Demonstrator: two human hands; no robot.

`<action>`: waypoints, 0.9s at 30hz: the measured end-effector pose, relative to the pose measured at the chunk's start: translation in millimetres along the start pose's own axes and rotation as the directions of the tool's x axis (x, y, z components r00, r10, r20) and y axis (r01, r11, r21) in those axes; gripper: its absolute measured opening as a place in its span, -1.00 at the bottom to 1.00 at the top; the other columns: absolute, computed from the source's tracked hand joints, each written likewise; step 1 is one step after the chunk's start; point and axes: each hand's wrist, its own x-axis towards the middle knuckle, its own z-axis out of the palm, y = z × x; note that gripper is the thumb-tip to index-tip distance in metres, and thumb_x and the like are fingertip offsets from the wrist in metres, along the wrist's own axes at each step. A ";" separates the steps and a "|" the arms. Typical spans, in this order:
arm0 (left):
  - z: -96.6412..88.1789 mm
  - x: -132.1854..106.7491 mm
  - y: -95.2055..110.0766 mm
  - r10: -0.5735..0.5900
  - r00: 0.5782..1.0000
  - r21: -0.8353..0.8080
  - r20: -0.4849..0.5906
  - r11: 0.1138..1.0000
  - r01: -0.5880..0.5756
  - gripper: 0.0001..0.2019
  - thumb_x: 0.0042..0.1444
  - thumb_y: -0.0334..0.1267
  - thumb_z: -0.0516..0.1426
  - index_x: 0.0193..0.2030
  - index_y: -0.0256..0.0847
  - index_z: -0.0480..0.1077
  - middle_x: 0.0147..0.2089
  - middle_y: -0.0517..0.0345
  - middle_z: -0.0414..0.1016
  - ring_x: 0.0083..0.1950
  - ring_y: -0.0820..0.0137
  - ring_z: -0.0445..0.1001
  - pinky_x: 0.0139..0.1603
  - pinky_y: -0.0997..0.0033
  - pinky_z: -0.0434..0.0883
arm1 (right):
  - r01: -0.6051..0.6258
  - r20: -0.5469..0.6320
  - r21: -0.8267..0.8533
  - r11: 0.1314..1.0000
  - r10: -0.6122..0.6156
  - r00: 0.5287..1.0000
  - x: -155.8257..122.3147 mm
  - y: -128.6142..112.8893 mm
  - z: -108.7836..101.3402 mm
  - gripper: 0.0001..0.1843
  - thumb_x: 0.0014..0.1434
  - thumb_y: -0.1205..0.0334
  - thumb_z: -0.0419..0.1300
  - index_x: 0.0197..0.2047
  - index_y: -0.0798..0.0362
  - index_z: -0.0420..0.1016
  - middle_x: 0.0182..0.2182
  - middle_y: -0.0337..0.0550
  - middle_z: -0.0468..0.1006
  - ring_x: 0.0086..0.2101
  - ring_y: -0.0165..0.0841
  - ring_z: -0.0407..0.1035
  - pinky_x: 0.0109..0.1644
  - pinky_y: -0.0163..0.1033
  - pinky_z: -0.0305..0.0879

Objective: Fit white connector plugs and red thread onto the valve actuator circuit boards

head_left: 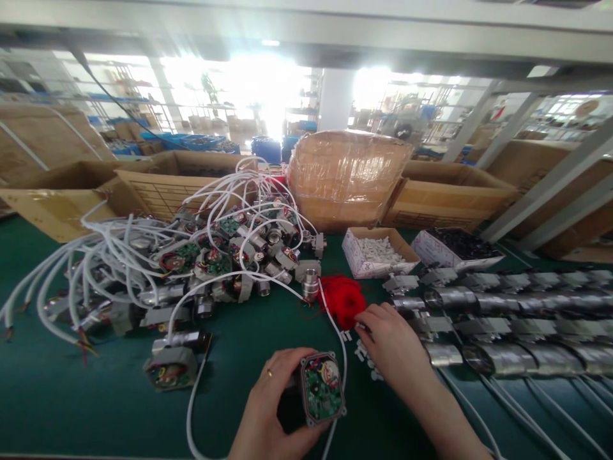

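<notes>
My left hand is wrapped round a motor valve actuator, its grey housing open towards me with a green circuit board and coloured wires inside. A white cable runs beside it. At the edge of a bundle of red string, my right hand has its fingers pinched together; something small and pale shows at the tips, too small to name. Several small white plastic parts lie scattered just below those fingers. Left of my hands, another open actuator rests on the green table.
A heap of open actuators with white cables covers the left. Behind stand a box of white parts, a box of black parts and large cardboard cartons. Rows of metal valve bodies line the right.
</notes>
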 end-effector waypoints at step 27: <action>24.6 7.6 14.8 0.104 0.994 0.293 -0.019 0.951 -0.094 -0.35 0.02 -0.48 0.29 0.24 -0.01 0.27 0.09 0.09 0.52 0.07 0.10 0.50 0.06 0.05 0.52 | -0.154 0.225 0.971 -0.182 0.492 0.841 -80.6 -43.6 -0.8 -0.78 0.07 0.08 0.55 -0.34 -0.01 0.67 -0.41 -0.18 0.53 -0.48 -0.45 0.32 -0.41 -0.42 0.37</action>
